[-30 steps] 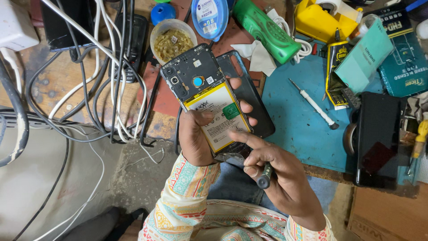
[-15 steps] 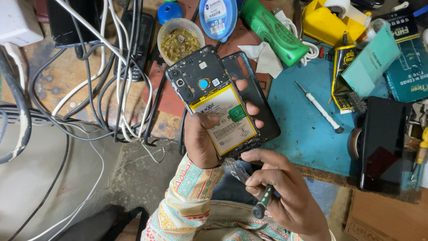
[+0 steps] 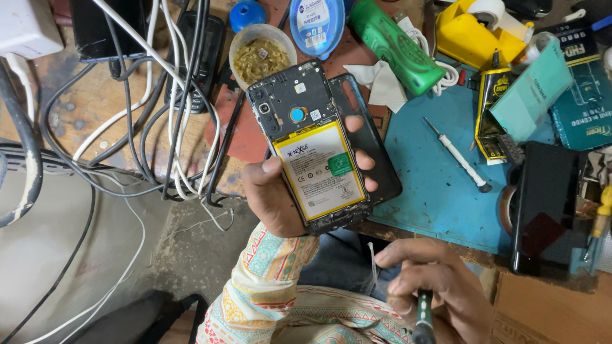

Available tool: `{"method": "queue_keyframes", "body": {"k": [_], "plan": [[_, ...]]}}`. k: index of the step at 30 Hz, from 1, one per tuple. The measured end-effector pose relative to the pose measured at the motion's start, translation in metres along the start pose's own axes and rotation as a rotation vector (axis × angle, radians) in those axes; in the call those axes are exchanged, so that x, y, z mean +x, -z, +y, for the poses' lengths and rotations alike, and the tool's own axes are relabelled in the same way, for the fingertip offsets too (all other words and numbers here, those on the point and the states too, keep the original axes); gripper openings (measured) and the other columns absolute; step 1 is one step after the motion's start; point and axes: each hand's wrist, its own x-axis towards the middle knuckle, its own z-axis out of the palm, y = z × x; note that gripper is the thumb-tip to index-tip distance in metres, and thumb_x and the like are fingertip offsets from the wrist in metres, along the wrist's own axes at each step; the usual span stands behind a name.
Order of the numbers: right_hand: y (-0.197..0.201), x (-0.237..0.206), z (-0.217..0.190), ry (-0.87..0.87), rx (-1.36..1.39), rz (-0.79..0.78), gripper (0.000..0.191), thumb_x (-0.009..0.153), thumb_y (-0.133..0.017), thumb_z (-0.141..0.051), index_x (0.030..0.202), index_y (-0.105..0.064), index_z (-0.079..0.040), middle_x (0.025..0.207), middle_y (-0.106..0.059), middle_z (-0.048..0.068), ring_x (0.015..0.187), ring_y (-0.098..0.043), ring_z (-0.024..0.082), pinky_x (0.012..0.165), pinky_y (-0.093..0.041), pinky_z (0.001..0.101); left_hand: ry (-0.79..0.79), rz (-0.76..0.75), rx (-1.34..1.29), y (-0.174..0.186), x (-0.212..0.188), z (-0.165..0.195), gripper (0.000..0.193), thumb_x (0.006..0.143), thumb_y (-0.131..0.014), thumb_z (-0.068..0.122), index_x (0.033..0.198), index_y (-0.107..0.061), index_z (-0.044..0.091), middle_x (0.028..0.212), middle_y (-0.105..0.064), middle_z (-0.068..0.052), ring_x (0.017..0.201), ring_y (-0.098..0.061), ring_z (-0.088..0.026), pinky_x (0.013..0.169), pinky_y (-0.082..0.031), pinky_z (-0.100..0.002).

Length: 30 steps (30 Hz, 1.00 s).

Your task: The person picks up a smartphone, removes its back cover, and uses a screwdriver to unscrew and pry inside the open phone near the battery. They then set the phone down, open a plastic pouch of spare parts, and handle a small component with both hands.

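Left hand: your left hand (image 3: pixel 277 197) grips the opened phone (image 3: pixel 309 146) at the centre of the frame, thumb on its left edge, fingertips curled over the right edge onto the white battery (image 3: pixel 322 171).
Right hand: your right hand (image 3: pixel 433 286), at the lower right, is closed round a dark-handled screwdriver (image 3: pixel 422 318), tip pointing down out of the frame.
Back cover: the loose dark back cover (image 3: pixel 376 159) sits behind the phone, pinned by your fingers.
Risk, grip: the phone hangs over the bench edge; if your fingers loosen, phone or cover could drop to the floor.
Risk, tool: a slip of the tip near the battery could pierce it, so bring it in slowly.
Risk, clutter: the tangled cables (image 3: pixel 153 121) and the small tub (image 3: pixel 261 54) at the upper left lie close; a swing of the phone could snag or tip them.
Change: half a second ago your right hand was up at the phone's lower edge; now it has dropped well clear, and the phone is tilted slightly more upright.
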Motion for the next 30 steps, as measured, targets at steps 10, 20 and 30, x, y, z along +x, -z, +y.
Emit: {"method": "queue_keyframes", "body": {"k": [10, 20, 30], "plan": [[-0.001, 0.004, 0.017, -0.03, 0.007, 0.283, 0.021, 0.086, -0.074, 0.009, 0.102, -0.064, 0.0, 0.088, -0.073, 0.019, 0.094, -0.078, 0.023, 0.071, -0.059, 0.0259, -0.01, -0.015, 0.005, -0.005, -0.006, 0.0, 0.084, 0.098, -0.062, 0.05, 0.156, -0.04, -0.006, 0.154, -0.047, -0.028, 0.117, -0.064, -0.041, 0.1, -0.054, -0.059], [-0.025, -0.054, 0.072, -0.209, -0.056, 0.056, 0.025, 0.082, -0.079, 0.007, 0.1, -0.065, -0.002, 0.097, -0.082, 0.012, 0.086, -0.08, 0.014, 0.069, -0.065, 0.0243, -0.003, 0.005, -0.015, -0.006, -0.005, 0.002, 0.077, 0.098, -0.064, 0.046, 0.152, -0.04, -0.004, 0.146, -0.048, -0.026, 0.116, -0.064, -0.041, 0.099, -0.055, -0.059], [0.005, -0.091, 0.239, -0.51, 1.447, 0.498, 0.019, 0.115, -0.063, -0.017, 0.122, -0.067, 0.0, 0.109, -0.073, 0.014, 0.086, -0.065, 0.022, 0.068, -0.053, 0.0373, -0.014, 0.003, -0.007, -0.006, -0.006, 0.0, 0.083, 0.099, -0.062, 0.05, 0.155, -0.04, -0.007, 0.147, -0.047, -0.025, 0.117, -0.064, -0.04, 0.099, -0.054, -0.058]]}}
